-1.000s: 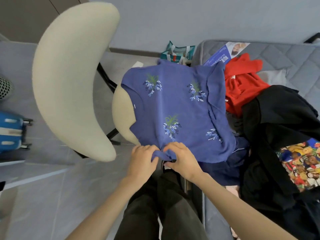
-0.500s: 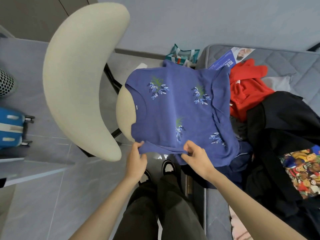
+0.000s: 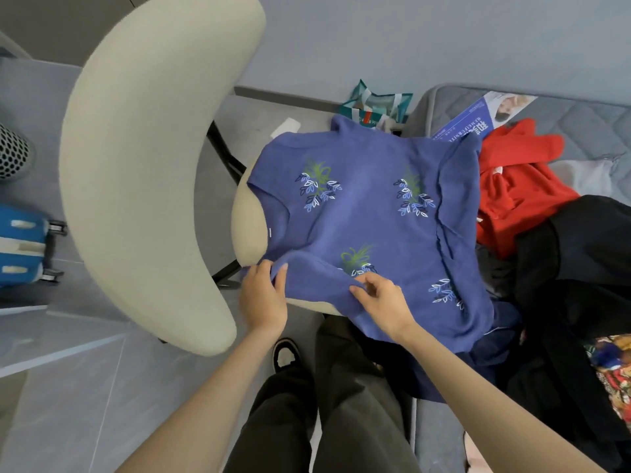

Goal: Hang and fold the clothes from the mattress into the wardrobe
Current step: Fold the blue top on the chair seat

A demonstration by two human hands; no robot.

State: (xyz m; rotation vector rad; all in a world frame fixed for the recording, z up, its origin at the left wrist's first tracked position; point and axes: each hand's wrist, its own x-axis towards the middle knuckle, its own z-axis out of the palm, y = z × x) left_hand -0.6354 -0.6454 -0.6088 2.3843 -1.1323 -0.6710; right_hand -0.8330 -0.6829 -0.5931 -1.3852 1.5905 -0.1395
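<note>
**First fold under way, most of the pile untouched**

At 6 o'clock our left hand (image 3: 264, 298) and right hand (image 3: 382, 298) each pinched the near edge of the blue sweater (image 3: 368, 216), turning it over onto itself. The sweater was a soft knit with leaf motifs, spread flat on the rounded cream chair seat (image 3: 249, 227) at 12 o'clock. We judged the task barely begun. Toward 2 o'clock a fleecy red garment (image 3: 519, 186) and limp black clothes (image 3: 580, 268) lay heaped on the quilted grey mattress (image 3: 587, 131), and the wardrobe was out of view.
</note>
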